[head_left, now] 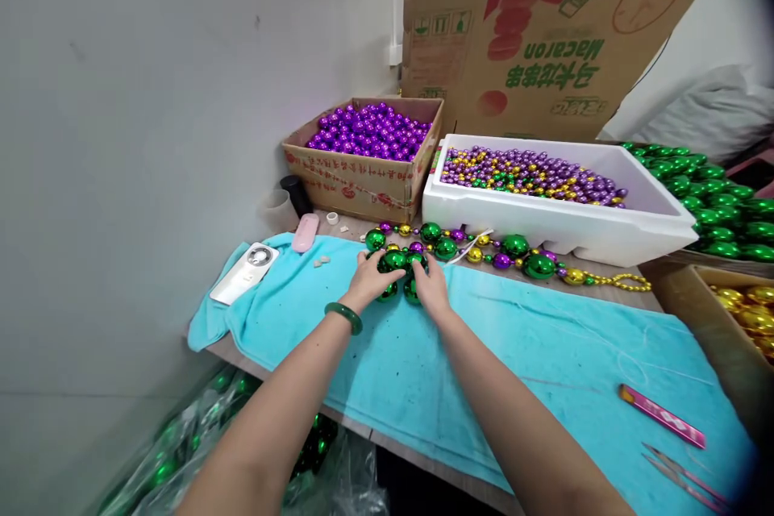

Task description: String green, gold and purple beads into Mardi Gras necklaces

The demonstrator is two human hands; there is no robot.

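Observation:
Several shiny green balls sit in a tight cluster on the turquoise towel. From the left, my left hand, with a green bangle at its wrist, curls its fingers around them. My right hand closes on the balls from the other side; some fingertips are hidden behind them. Just beyond my hands lies a bead garland of green, purple and gold balls, ending in a gold bead loop at the right. White strands rest across it.
Behind stand a carton of purple beads and a white foam box of mixed beads. A phone and pink case lie left. At the right are a pink packet, scissors and a box of gold balls.

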